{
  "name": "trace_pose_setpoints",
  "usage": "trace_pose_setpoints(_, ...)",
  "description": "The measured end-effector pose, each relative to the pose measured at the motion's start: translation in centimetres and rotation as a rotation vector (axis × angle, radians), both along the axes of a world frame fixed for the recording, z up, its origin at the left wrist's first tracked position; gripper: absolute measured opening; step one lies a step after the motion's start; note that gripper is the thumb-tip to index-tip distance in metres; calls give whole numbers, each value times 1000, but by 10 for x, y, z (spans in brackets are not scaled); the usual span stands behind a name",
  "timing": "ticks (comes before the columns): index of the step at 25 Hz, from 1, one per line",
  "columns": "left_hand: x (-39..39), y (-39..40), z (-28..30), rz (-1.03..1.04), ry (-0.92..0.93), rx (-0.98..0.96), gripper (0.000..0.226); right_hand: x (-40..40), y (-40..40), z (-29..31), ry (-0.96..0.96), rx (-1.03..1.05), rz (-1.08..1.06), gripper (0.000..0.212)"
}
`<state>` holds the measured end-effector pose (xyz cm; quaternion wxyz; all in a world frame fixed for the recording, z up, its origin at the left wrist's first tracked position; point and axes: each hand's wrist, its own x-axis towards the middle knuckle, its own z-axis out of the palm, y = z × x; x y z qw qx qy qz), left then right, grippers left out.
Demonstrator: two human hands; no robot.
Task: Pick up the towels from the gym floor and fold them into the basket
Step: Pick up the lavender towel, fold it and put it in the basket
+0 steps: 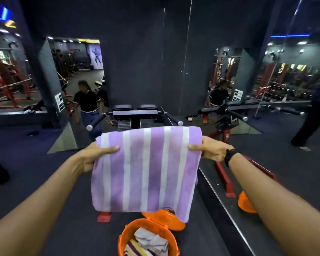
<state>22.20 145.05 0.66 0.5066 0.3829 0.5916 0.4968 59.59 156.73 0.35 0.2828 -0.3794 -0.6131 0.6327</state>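
Hands [92, 156] [209, 150] grip one towel [146, 169]; basket [148, 239] below.

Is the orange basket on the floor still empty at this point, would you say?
No, the orange basket already holds folded towels.

You stand in a gym. Dark rubber floor [44, 182] underfoot. Ahead of you, a black padded exercise machine [135, 112] with two bar handles capped in silver. Mirror panels [78, 71] line the dark walls on both sides; in them you see red-framed weight machines [9, 84], a rack of dumbbells [284, 89] and a bodybuilder poster [96, 56]. A red steel machine base [225, 180] sits low on your right. Blue strip lighting [290, 35] runs along the ceiling.
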Motion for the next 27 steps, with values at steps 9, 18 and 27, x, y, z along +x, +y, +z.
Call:
trace_pose_setpoints(9,6,9,6,313,-151,64,23,-9,-2,20,229,114,-192,105)
trace_pose_setpoints(18,-12,12,-1,72,219,340,74,2,9,10,-289,467,-334,41)
trace_pose_setpoints(27,-40,-6,31,-390,668,212,41,15,-6,34,-74,111,197,31)
